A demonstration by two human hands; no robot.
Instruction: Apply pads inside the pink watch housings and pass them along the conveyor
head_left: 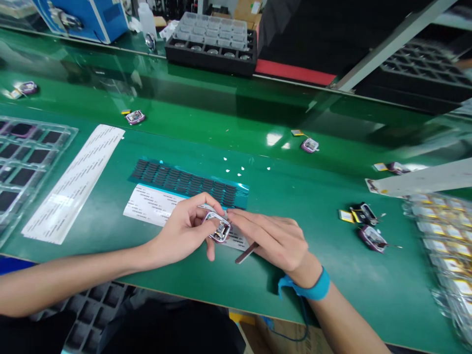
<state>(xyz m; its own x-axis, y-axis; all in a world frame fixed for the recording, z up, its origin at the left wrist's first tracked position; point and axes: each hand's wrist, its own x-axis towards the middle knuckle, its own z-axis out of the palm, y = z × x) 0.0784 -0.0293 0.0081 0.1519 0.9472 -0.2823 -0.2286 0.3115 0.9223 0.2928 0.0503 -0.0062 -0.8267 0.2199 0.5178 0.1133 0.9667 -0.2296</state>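
Observation:
My left hand (190, 223) is closed round a small purple-rimmed device housing (222, 230) with its circuit board facing up, the thumb on its near side. From the right, my right hand (271, 236) reaches in with its fingertips at the housing's upper edge. A slim flat metal tool (246, 253) sticks out below that hand; its other end is hidden. Under both hands lies a white printed liner sheet (150, 202), and behind it a blue film strip (191, 183) bears rows of small black pieces. A blue wrist strap (319, 286) circles my right wrist.
More open housings lie at the right (372, 238), with one (309, 145) farther back and another (135, 117) at the back left. Clear trays stand left (68, 132) and right (437, 255). Another long white liner sheet (73, 184) lies left. A black tray (210, 61) stands on the back ledge.

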